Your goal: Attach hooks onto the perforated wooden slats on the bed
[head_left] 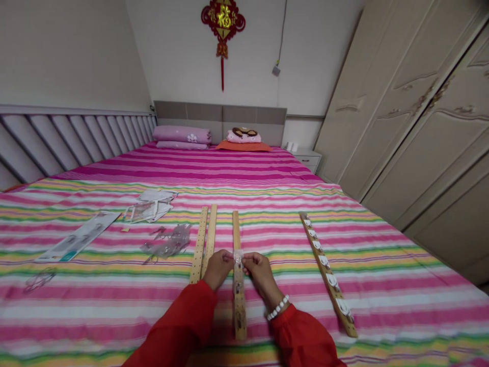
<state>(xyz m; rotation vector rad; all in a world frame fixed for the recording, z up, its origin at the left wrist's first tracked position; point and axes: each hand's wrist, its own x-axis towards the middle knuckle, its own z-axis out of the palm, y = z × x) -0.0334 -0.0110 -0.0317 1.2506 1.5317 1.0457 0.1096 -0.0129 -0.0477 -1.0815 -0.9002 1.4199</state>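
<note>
A long wooden strip [237, 232] lies lengthwise on the striped bedspread in front of me. My left hand [217, 268] and my right hand [260, 272] meet over its middle, both pinching a small clear plastic piece [238, 256] that sits on the strip. Both sleeves are red; a white bead bracelet [277, 308] is on my right wrist. Small metal bits show on the strip nearer to me. Two more wooden strips [204, 244] lie side by side just left of my left hand.
To the right lies another wooden strip [327, 272] carrying several white pieces. Left on the bed are clear plastic bags [168, 244], opened paper packets [151, 208] and a long card [78, 237]. A wardrobe [420, 117] stands at right; pillows [182, 135] at the headboard.
</note>
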